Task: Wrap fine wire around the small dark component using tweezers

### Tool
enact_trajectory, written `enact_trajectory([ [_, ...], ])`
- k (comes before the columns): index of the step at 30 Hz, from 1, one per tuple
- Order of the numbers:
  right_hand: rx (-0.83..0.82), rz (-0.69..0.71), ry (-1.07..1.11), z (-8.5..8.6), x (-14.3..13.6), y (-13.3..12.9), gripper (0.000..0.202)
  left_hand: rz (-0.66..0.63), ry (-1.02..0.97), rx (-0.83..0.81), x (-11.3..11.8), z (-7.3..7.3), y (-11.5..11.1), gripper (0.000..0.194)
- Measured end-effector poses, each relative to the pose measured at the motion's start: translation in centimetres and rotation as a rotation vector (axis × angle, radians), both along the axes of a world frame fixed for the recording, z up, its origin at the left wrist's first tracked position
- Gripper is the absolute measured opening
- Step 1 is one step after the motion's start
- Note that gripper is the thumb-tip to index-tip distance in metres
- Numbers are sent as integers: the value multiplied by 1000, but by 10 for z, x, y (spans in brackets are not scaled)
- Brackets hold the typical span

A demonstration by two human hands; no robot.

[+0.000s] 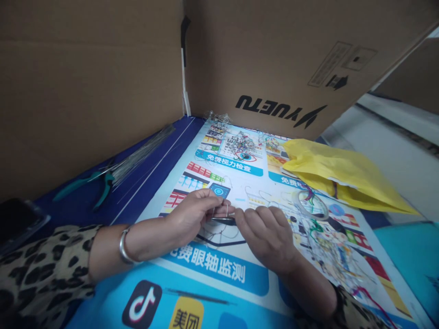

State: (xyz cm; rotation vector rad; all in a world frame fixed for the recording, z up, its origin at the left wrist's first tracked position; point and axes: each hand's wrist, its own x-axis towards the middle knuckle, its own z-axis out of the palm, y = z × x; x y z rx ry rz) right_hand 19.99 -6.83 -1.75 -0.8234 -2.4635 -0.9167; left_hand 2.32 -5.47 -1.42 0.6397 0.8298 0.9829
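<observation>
Head cam, L grip (192,212) pinching wire (227,209), R grip (269,233) closed on dark obj (222,220), printed sheet (212,297), cardbd walls (92,91)

Looks like a makeshift craft bench, small workshop style: pliers (108,179), a bundle of straight wires (144,153) and tangled clippings (243,142) on a printed poster (106,294) used as table cover. Cardboard panels (92,91) screen it; building type can't be told.

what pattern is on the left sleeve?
Dark leopard-style spots on tan; the left sleeve shows best in the head view.
</observation>
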Motion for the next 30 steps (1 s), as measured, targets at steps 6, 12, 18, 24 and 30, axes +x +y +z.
enact_trajectory([
  [6, -161, -82, 4, -5, -1, 0, 8, -13, 40, 79, -3, 0, 1, 21],
  [12, -400, -171, 109, -8, -4, -4, 11, -85, 250, 363, -8, -4, 2, 20],
  [18, -736, -287, 141, -3, -5, -8, 20, -175, 557, 760, -11, 0, 1, 14],
  [24, -987, -321, 130, 4, -3, -7, 19, -322, 798, 1069, -15, 0, 2, 18],
  [30, -868, -281, 147, 1, -2, -3, 21, -274, 839, 1025, -19, 3, 12, 16],
])
